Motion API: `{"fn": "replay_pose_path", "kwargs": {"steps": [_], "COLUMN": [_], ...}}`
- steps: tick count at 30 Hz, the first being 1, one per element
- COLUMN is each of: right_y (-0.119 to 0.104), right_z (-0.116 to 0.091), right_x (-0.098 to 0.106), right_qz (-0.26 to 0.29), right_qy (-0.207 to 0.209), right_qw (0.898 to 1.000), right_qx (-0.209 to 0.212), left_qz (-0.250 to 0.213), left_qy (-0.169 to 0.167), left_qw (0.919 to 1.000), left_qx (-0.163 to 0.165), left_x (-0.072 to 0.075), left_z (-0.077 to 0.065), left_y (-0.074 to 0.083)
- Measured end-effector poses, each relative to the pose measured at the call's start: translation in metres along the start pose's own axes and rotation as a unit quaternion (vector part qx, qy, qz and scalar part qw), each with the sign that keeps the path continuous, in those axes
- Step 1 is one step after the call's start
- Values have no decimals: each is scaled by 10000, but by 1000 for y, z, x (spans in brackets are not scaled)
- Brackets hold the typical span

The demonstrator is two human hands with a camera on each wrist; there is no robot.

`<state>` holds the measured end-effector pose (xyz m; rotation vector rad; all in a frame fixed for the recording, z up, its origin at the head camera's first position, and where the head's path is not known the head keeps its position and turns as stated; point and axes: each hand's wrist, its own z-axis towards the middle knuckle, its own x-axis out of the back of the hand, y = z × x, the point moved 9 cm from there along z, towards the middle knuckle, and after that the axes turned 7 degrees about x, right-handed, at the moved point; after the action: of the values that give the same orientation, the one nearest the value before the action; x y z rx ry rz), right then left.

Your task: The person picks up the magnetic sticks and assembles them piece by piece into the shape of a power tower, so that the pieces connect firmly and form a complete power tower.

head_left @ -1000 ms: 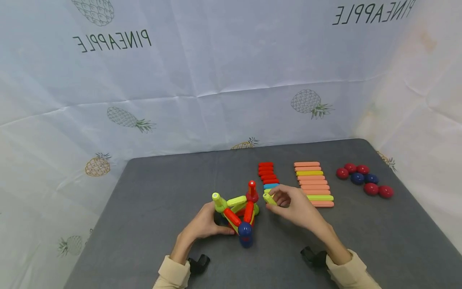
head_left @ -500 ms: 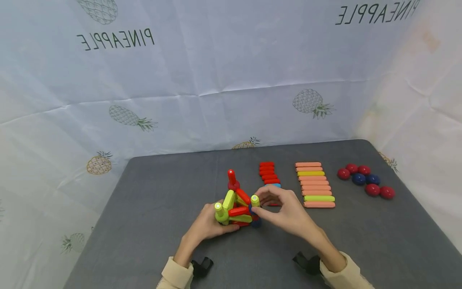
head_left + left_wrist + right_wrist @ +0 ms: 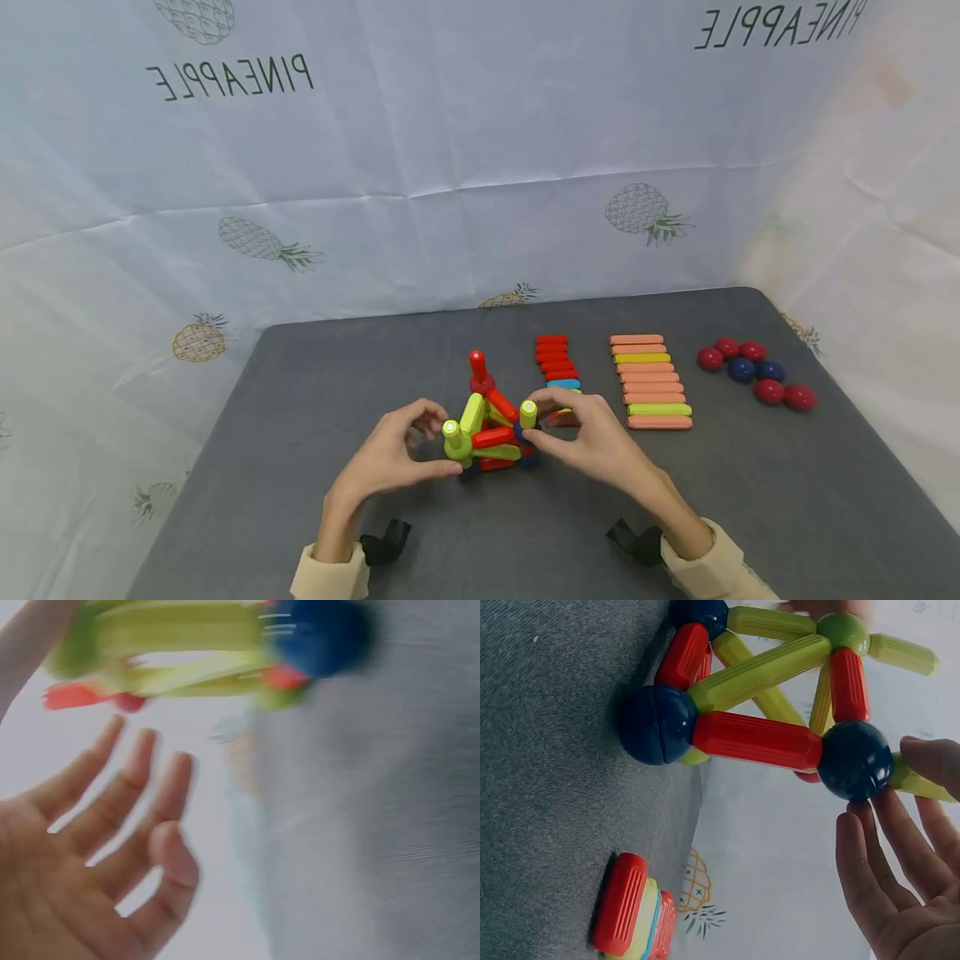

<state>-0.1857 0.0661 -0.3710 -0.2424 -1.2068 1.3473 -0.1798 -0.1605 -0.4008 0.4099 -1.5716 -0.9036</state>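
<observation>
A frame of magnetic building sticks and balls [image 3: 495, 437], in red, yellow-green and blue, stands on the table in front of me. Upright sticks rise from its top corners. My right hand [image 3: 592, 429] pinches the yellow-green magnetic stick [image 3: 528, 414] between thumb and fingers. That stick sits on a blue ball [image 3: 855, 761] at the frame's upper right corner. My left hand [image 3: 386, 454] lies just left of the frame, fingers spread, holding nothing; in the left wrist view its palm and fingers [image 3: 131, 780] show apart from the frame.
Behind the right hand lies a column of short sticks [image 3: 553, 357], mostly red. Farther right is a row of longer sticks [image 3: 649, 377], mostly peach. Several red and blue balls [image 3: 742, 370] lie at the right. A pineapple-print cloth [image 3: 420, 150] hangs behind the grey table [image 3: 360, 367].
The frame has turned, and the yellow-green stick in my right hand has come onto its blue ball. My left hand has let go of the frame and drawn back to the left.
</observation>
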Motion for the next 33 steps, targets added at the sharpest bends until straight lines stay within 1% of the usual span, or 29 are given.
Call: {"fn": "replay_pose_path", "kwargs": {"steps": [1,3,6,7,9,11,13,14,15,17,20,22,24,26,31,33], "right_y": [1,2,6,7,13,22,35,42,50,65,89,104,118,131,160,169], "right_z": [0,-2,-5,-6,-11,-17,-26,-30,-36,-47,-65,-76,-83,-84,-68,-63], "right_x": [0,0,3,5,11,22,39,51,63,90,127,147,161,169,169,169], "right_qz": [-25,-38,-73,-56,-63,-207,-445,-661,-897,-1438,-2122,-2484,-2734,-2896,-3057,-3172], "right_qy": [-19,-51,-149,-183,-230,-159,58,221,409,813,1351,1498,1441,1223,234,-11], "right_qw": [10000,10000,9997,9996,9994,9991,9979,9961,9932,9833,9629,9501,9413,9368,9302,9214], "right_qx": [-33,-68,-154,-185,-269,-341,-470,-537,-626,-769,-978,-1147,-1360,-1536,-2017,-2246], "left_qz": [-79,-153,-124,-102,-91,-102,-153,-169,-177,-178,-136,-91,-37,25,67,42], "left_qy": [199,520,816,878,967,1008,1001,990,984,990,1009,1010,1011,1022,1024,963], "left_qw": [9997,9974,9923,9911,9899,9899,9904,9907,9907,9906,9908,9909,9911,9909,9905,9911], "left_qx": [-134,-483,-920,-994,-1030,-991,-936,-918,-919,-931,-895,-884,-860,-880,-917,-916], "left_x": [8,18,20,20,18,16,14,14,14,14,15,14,14,14,12,10], "left_z": [-3,-8,-12,-12,-13,-13,-13,-13,-13,-13,-13,-14,-14,-14,-14,-14], "left_y": [7,20,35,37,39,38,37,36,36,36,37,36,36,36,36,36]}}
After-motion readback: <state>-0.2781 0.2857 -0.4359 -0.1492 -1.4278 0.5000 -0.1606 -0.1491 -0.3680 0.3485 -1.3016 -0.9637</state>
